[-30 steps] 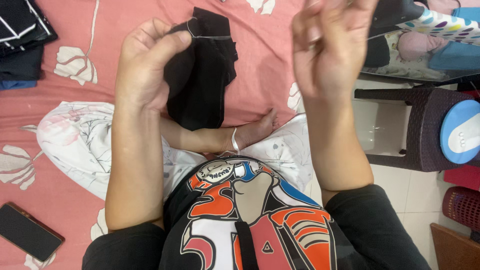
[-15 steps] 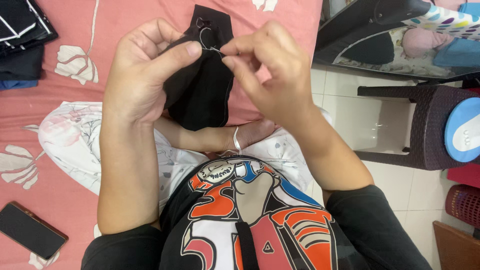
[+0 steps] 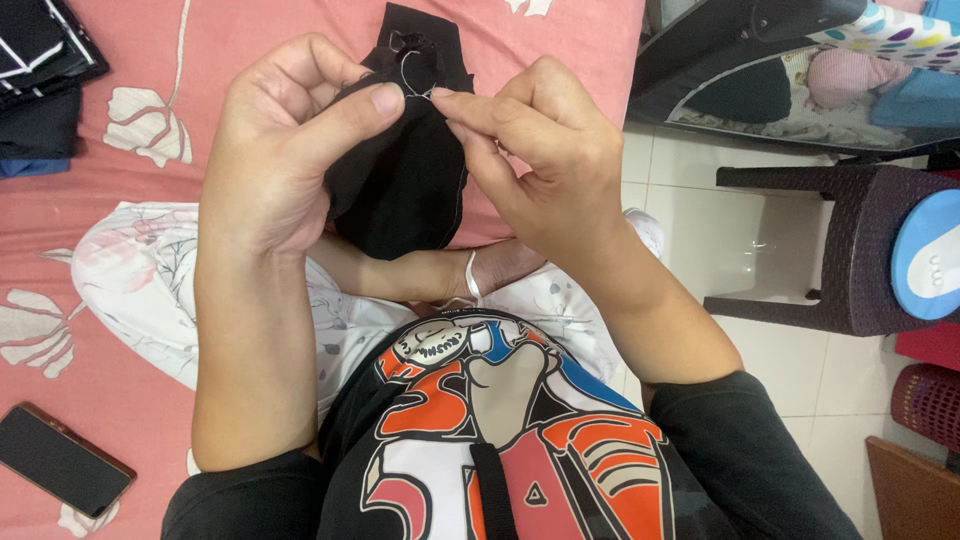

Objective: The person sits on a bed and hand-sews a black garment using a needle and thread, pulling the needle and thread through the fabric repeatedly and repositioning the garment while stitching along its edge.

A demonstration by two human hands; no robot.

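Head view, left hand (image 3: 285, 150) gripping black cloth (image 3: 400, 170), right hand (image 3: 535, 150) pinching thread (image 3: 412, 82)

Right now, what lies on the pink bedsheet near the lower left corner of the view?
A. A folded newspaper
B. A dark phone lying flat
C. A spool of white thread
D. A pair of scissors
B. A dark phone lies flat on the pink bedsheet at lower left, well apart from the left hand and right hand, which hold the black cloth.
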